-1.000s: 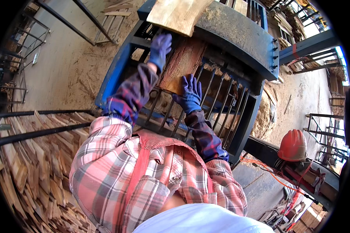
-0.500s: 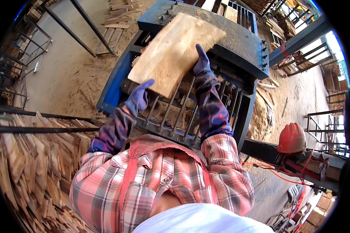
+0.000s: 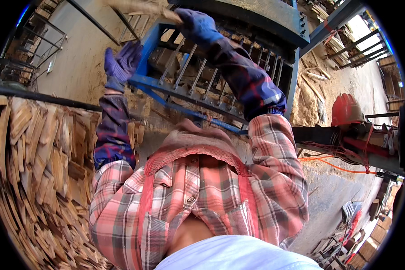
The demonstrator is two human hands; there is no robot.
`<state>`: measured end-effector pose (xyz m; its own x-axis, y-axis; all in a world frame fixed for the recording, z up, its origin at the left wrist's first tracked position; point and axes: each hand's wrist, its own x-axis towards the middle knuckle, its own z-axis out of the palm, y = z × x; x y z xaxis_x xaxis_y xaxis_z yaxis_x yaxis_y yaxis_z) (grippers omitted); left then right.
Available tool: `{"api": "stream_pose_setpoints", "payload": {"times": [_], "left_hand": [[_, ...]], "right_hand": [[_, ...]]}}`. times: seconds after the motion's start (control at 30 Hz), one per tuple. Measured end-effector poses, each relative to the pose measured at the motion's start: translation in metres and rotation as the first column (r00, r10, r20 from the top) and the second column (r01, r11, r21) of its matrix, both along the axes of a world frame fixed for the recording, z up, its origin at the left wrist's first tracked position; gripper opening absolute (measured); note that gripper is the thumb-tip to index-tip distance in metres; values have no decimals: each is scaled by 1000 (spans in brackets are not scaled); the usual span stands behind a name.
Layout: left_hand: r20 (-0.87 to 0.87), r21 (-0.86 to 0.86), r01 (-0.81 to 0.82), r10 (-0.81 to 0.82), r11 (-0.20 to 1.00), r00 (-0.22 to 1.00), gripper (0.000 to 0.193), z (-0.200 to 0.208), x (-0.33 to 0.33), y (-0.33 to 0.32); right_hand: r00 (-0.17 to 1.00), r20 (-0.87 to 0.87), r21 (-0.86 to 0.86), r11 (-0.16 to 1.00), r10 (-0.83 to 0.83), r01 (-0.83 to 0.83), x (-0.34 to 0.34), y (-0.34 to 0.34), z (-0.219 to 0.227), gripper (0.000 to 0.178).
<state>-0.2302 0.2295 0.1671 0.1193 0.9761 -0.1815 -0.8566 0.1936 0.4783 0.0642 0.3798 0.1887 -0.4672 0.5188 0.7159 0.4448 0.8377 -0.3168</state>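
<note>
A wooden board, seen nearly edge-on and smeared by motion, stretches along the top of the view, left of the machine. My gloved right hand grips its right end; the fingertips are partly hidden. My left hand, in a purple glove, is off the board with its fingers spread and nothing in it. It hovers beside the left corner of the blue machine frame. Below my right forearm lie the machine's metal bars, spaced apart like a grate.
A large stack of rough wood slats fills the left side. At the right, a red hard hat rests on a dark beam with an orange cable below it. Sawdust covers the floor around the machine.
The board has swung from over the machine to the upper left, turning edge-on. My left hand has let go of it and opened. My right hand has moved left and away with it.
</note>
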Motion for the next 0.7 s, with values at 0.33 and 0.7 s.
{"api": "stream_pose_setpoints", "payload": {"times": [0.33,0.7], "left_hand": [[180,-447,-31,124,894,976,61,-160,98,-161],[288,-349,259,-160,901,944,44,-148,127,-65]], "right_hand": [[919,253,-596,699,-303,394,117,-195,-151,57],[904,43,-708,625,-425,327,90,-212,-142,84]]}}
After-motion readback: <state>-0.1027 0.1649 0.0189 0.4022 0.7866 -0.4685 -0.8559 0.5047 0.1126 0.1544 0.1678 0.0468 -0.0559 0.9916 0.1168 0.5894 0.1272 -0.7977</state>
